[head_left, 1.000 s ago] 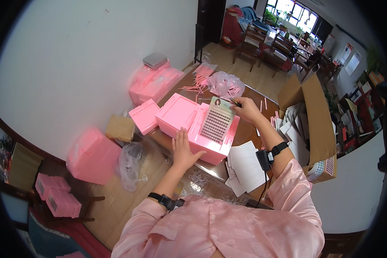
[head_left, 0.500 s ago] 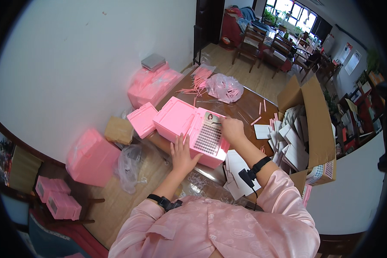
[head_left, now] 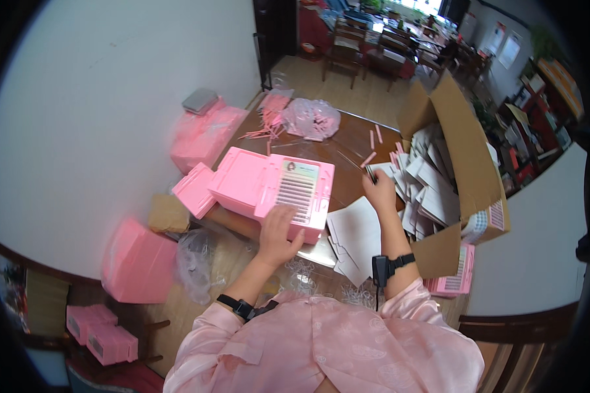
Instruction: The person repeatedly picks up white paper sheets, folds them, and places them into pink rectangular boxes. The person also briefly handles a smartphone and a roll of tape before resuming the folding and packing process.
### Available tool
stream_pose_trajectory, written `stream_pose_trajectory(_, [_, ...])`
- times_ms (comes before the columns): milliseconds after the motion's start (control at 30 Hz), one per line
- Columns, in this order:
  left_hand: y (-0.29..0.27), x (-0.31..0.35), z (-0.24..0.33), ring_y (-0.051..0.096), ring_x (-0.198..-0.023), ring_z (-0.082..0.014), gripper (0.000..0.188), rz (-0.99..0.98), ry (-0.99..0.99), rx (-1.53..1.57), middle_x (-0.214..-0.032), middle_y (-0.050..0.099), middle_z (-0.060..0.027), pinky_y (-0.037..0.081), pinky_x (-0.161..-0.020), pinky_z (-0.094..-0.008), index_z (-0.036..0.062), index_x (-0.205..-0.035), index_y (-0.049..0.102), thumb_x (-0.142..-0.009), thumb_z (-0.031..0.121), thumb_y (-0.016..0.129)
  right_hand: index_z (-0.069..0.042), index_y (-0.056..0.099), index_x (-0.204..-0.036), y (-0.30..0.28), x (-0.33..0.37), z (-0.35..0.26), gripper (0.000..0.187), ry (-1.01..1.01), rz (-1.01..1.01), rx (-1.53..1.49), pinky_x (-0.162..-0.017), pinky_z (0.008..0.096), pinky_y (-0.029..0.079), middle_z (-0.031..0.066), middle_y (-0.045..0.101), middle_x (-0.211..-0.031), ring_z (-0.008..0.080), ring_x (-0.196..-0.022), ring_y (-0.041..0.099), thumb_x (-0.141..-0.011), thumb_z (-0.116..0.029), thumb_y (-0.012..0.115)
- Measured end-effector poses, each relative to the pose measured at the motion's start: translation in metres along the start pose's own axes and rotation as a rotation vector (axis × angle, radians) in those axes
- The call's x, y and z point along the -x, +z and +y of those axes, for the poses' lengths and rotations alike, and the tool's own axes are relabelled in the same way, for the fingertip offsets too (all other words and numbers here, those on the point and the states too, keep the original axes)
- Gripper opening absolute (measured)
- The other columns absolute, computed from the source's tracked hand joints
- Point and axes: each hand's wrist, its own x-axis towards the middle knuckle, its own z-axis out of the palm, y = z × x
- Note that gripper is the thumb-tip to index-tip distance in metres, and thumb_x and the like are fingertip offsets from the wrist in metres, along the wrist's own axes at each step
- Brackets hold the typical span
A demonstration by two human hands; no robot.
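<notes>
A pale rectangular card with rows of short dark marks point(head_left: 297, 191) lies face up on the right part of a long pink plastic box point(head_left: 238, 171) at the table's left, within the raised edges around it. The person's left hand point(head_left: 280, 236) is at the box's near side, its fingers loosely apart and holding nothing, the tips over the card's near end; whether they press on it I cannot tell. The right hand point(head_left: 380, 191), well to the right, has thumb and fingers closed on a slim dark tool point(head_left: 372, 173), above white flat sheets point(head_left: 355, 228). As far as the work can be judged, this card is laid in place and lies flat, while many white and grey flat pieces point(head_left: 432, 183) remain in the open brown cardboard carton point(head_left: 467, 147) on the right; how many are to be handled cannot be told.
</notes>
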Motion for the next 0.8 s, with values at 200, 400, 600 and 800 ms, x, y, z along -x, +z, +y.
stream_pose_trajectory(200, [0.058, -0.016, 0.050, 0.069, -0.082, -0.0291, 0.028, -0.145, 0.134, 0.243, -0.096, 0.070, -0.0128, 0.056, -0.071, -0.0373, 0.0063, -0.114, 0.069, -0.086, 0.010, 0.069, -0.003, 0.077, -0.076, 0.049, 0.135, 0.139, 0.038, 0.577, -0.461, 0.188, -0.071, 0.0427, 0.056, 0.0154, 0.073, -0.072, 0.0308, -0.070, 0.072, -0.081, -0.040, 0.077])
stream_pose_trajectory(400, [0.069, -0.015, 0.070, 0.070, -0.077, -0.0281, 0.029, -0.252, 0.034, 0.274, -0.092, 0.070, -0.0117, 0.056, -0.068, -0.0360, 0.0073, -0.116, 0.070, -0.087, 0.009, 0.068, -0.002, 0.066, -0.079, 0.137, 0.164, 0.157, 0.022, 1.269, 0.015, -1.023, -0.045, 0.0342, 0.041, 0.0047, 0.062, -0.066, 0.0173, -0.052, 0.054, -0.089, -0.019, 0.077])
stream_pose_trajectory(600, [0.042, -0.013, 0.062, 0.067, -0.069, -0.0201, 0.034, -0.300, -0.086, 0.249, -0.090, 0.070, -0.0111, 0.054, -0.063, -0.0295, 0.0060, -0.121, 0.068, -0.088, 0.009, 0.067, -0.008, 0.061, -0.079, 0.178, 0.151, 0.153, 0.020, 1.169, 0.128, -1.224, -0.042, 0.0321, 0.036, 0.0022, 0.054, -0.065, 0.0163, -0.048, 0.046, -0.090, -0.016, 0.075])
stream_pose_trajectory(800, [0.063, -0.014, 0.047, 0.067, -0.104, -0.0253, 0.052, -0.395, -0.629, 0.875, -0.122, 0.063, -0.0180, 0.056, -0.089, -0.0331, -0.0001, -0.143, 0.050, -0.102, 0.030, 0.059, -0.013, 0.059, -0.085, 0.038, 0.156, 0.125, 0.018, 0.953, -0.327, -1.457, -0.042, 0.0233, 0.021, -0.0063, 0.044, -0.061, 0.0059, -0.044, 0.029, -0.097, -0.022, 0.070])
